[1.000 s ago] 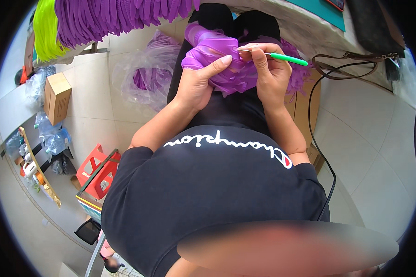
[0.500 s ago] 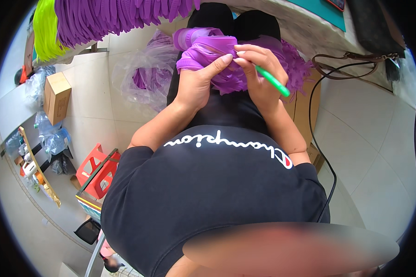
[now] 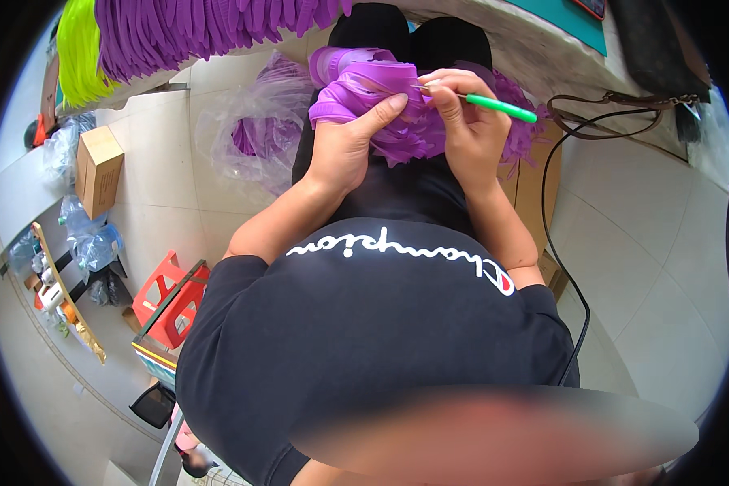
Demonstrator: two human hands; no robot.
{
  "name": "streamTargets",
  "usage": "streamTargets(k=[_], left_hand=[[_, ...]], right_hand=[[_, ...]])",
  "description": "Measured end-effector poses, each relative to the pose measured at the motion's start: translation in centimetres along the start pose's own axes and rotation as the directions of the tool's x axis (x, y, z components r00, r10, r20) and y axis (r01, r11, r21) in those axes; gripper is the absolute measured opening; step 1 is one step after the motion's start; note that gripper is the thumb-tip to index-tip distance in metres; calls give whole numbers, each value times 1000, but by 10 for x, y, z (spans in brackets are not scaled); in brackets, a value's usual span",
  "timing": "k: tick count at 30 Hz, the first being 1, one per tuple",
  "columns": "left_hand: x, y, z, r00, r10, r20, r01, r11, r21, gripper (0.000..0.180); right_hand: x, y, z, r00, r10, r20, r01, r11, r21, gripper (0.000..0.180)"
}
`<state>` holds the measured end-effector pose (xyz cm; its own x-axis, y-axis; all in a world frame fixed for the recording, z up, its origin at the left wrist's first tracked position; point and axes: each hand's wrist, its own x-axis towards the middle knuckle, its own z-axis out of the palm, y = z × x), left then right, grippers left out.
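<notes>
Over my lap, my left hand (image 3: 350, 139) is wrapped around a bundle of soft purple strips (image 3: 373, 77) that look like rubber straps. Its thumb presses on top of the bundle, and the other fingers are hidden beneath. My right hand (image 3: 476, 134) pinches a pick-like tool with a green handle (image 3: 506, 108) and a thin metal shaft. The handle points right, away from the bundle. The tool's tip meets the edge of the strips near my left thumb; its exact shape is too small to tell. More loose purple strips (image 3: 517, 130) hang beyond my right hand.
Purple strips (image 3: 211, 32) and lime-green strips (image 3: 81, 61) lie along the table edge. A clear plastic bag (image 3: 255, 166) with purple strips sits on the floor. Left are a cardboard box (image 3: 99, 172) and red stool (image 3: 168, 304). A black cable (image 3: 546, 202) runs down my right side.
My right hand has turned, and the green handle has swung up and to the right. The metal shaft now shows. My left hand and the bundle have barely moved.
</notes>
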<state>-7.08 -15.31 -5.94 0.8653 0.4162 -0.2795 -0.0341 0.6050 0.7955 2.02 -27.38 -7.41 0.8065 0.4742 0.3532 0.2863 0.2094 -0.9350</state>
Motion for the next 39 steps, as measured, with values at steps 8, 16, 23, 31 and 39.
streamTargets(k=[8, 16, 23, 31, 39], left_hand=[[2, -5, -2, 999, 8, -42, -8, 1000, 1, 19], [20, -5, -42, 977, -45, -209, -5, 972, -234, 18], [41, -24, -78, 903, -153, -401, 5, 938, -347, 29], [32, -10, -66, 939, -321, -123, 239, 867, -438, 26], [13, -2, -28, 957, -264, -117, 224, 934, -279, 31]], right_hand=[[-1, 5, 2, 928, -365, 69, 359, 833, -422, 7], [26, 22, -179, 692, -624, -363, 29, 526, -850, 4], [-17, -44, -340, 259, -844, -470, -403, 348, -846, 19], [-4, -63, -238, 814, 371, -446, -580, 551, -600, 22], [8, -20, -72, 968, 221, 121, -214, 974, -69, 12]])
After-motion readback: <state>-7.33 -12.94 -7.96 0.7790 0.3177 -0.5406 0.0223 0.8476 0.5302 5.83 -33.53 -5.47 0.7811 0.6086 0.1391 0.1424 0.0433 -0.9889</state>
